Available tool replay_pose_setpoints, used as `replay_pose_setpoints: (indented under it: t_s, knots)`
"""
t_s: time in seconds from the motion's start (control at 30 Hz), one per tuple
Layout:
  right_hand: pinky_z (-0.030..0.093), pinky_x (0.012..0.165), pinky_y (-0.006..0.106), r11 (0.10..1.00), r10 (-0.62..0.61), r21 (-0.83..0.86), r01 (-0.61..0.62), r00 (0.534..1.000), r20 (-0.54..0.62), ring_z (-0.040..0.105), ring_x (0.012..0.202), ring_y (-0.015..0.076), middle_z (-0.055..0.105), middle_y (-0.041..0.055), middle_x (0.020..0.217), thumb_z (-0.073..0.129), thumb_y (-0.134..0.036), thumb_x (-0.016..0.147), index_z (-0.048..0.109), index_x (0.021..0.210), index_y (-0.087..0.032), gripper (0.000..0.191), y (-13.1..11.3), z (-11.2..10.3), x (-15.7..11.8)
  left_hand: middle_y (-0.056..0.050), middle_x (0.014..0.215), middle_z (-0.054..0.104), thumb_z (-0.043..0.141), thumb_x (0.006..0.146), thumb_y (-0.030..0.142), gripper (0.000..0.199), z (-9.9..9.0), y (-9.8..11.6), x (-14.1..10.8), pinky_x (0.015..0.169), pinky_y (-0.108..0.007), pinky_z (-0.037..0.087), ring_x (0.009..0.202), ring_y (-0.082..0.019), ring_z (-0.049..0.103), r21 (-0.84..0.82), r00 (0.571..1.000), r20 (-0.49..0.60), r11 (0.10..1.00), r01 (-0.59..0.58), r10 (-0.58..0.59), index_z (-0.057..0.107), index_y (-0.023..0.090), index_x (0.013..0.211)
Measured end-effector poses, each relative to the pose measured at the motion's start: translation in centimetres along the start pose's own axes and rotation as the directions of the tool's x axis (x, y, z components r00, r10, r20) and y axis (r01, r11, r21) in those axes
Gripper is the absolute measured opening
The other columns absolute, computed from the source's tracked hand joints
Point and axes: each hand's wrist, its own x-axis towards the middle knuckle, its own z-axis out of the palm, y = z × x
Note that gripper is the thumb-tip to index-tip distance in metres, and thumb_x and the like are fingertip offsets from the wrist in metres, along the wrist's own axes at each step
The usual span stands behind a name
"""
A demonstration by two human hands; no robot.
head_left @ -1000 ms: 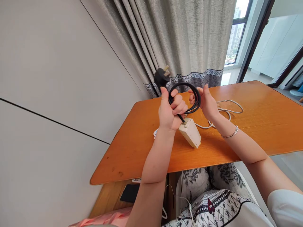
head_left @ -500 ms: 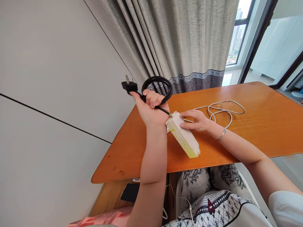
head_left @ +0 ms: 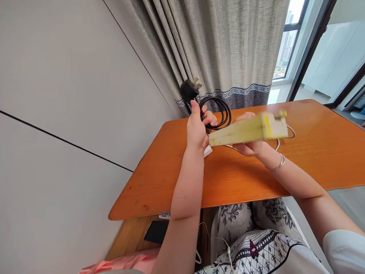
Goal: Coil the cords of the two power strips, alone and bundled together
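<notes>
My left hand is closed around a coiled black power cord. The cord's black plug sticks up above my thumb, with its metal pins pointing right. A yellowed white power strip, slightly blurred, is held above the table in my right hand. Fingers show above and below the strip, with part of the hand hidden behind it. One narrow side of the strip faces me, and no sockets show. The strip's left end is close to my left hand, where the cord joins it.
A small white block lies on the orange-brown wooden table, partly behind my left wrist. A thin white cable lies behind my right hand. Below the table edge is a dark phone-like slab. Curtains hang behind the table.
My left hand has moved right with the cord, and the plug has turned to point right. My right hand has gripped the power strip, and its far end has swung up and right.
</notes>
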Motion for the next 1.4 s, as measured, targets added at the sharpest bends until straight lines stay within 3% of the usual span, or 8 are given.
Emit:
replay_pose_setpoints:
  t_s: [0.2,0.37,0.53,0.7,0.9,1.1,1.3,1.4]
  knots:
    - [0.044,0.113,0.057,0.957,0.173,0.258,-0.132,0.974,-0.145,0.056,0.128,0.0316,0.064,0.0090,0.127,0.052,-0.070,0.092,0.064,0.123,-0.026,0.055,-1.8,-1.4,2.2,0.007,0.045,0.037,0.060,0.091,0.063,0.045,-0.8,-1.1,0.0,0.044,-0.020,0.037,0.040,-0.008,0.047,0.129,0.989,0.033,0.982,0.140,-0.146,0.060,0.020,0.078]
    - [0.049,0.112,0.048,0.790,0.334,0.530,-0.309,0.941,0.051,0.060,0.126,0.0265,0.066,0.0080,0.127,0.054,-0.073,0.091,0.059,0.129,-0.026,0.061,-2.7,-1.8,3.3,-0.002,0.066,0.069,0.056,0.094,0.065,0.050,-1.8,-2.0,1.0,0.069,-0.027,0.059,0.079,-0.021,0.075,0.235,0.973,0.083,0.953,0.190,-0.214,0.071,0.019,0.108]
    - [0.051,0.111,0.042,0.666,0.414,0.620,-0.414,0.897,0.154,0.061,0.125,0.0246,0.069,0.0065,0.127,0.066,-0.072,0.084,0.060,0.125,-0.026,0.062,-2.4,-1.9,3.5,-0.007,0.110,0.079,0.047,0.100,0.061,0.052,-1.9,-2.8,1.6,0.094,-0.037,0.061,0.112,-0.027,0.074,0.269,0.971,0.130,0.950,0.160,-0.201,0.070,0.022,0.125]
    - [0.055,0.107,0.041,0.577,0.488,0.650,-0.495,0.847,0.212,0.064,0.122,0.0245,0.069,0.0080,0.127,0.074,-0.069,0.079,0.059,0.125,-0.025,0.065,-2.1,-2.4,3.8,-0.009,0.110,0.080,0.048,0.100,0.058,0.053,-1.5,-3.1,1.5,0.098,-0.039,0.060,0.113,-0.027,0.074,0.335,0.972,0.085,0.925,0.179,-0.219,0.071,0.018,0.125]
    - [0.062,0.092,0.039,0.437,0.508,0.625,-0.647,0.751,0.422,0.070,0.108,0.0255,0.073,0.0105,0.123,0.080,-0.069,0.072,0.068,0.113,-0.018,0.066,-1.6,-3.0,3.9,-0.010,0.103,0.081,0.054,0.098,0.057,0.050,-1.9,-3.7,1.9,0.095,-0.038,0.061,0.108,-0.028,0.075,0.424,0.976,0.033,0.887,0.180,-0.214,0.076,0.015,0.114]
    - [0.060,0.095,0.040,0.432,0.522,0.694,-0.576,0.787,0.328,0.069,0.110,0.0255,0.074,0.0097,0.122,0.080,-0.068,0.071,0.069,0.115,-0.018,0.067,-1.7,-1.6,3.7,-0.008,0.100,0.081,0.054,0.097,0.060,0.050,-2.3,-4.2,2.8,0.094,-0.038,0.061,0.109,-0.028,0.075,0.405,0.990,0.051,0.909,0.098,-0.130,0.076,0.016,0.105]
    - [0.062,0.092,0.043,0.422,0.562,0.712,-0.562,0.778,0.281,0.070,0.112,0.0285,0.075,0.0092,0.120,0.080,-0.068,0.071,0.069,0.112,-0.021,0.064,-1.8,-1.0,3.5,-0.007,0.104,0.079,0.068,0.092,0.046,0.029,-2.8,-4.4,3.4,0.101,-0.032,0.057,0.117,-0.024,0.071,0.263,0.994,0.088,0.961,-0.090,0.069,0.074,0.018,0.087]
    - [0.063,0.091,0.044,0.407,0.579,0.713,-0.571,0.765,0.283,0.070,0.111,0.0293,0.075,0.0098,0.119,0.081,-0.068,0.070,0.070,0.110,-0.021,0.063,-1.9,-0.9,3.5,-0.006,0.105,0.079,0.068,0.093,0.043,0.025,-3.1,-4.4,3.6,0.100,-0.033,0.057,0.117,-0.023,0.071,0.230,0.993,0.113,0.972,-0.051,0.025,0.074,0.019,0.089]
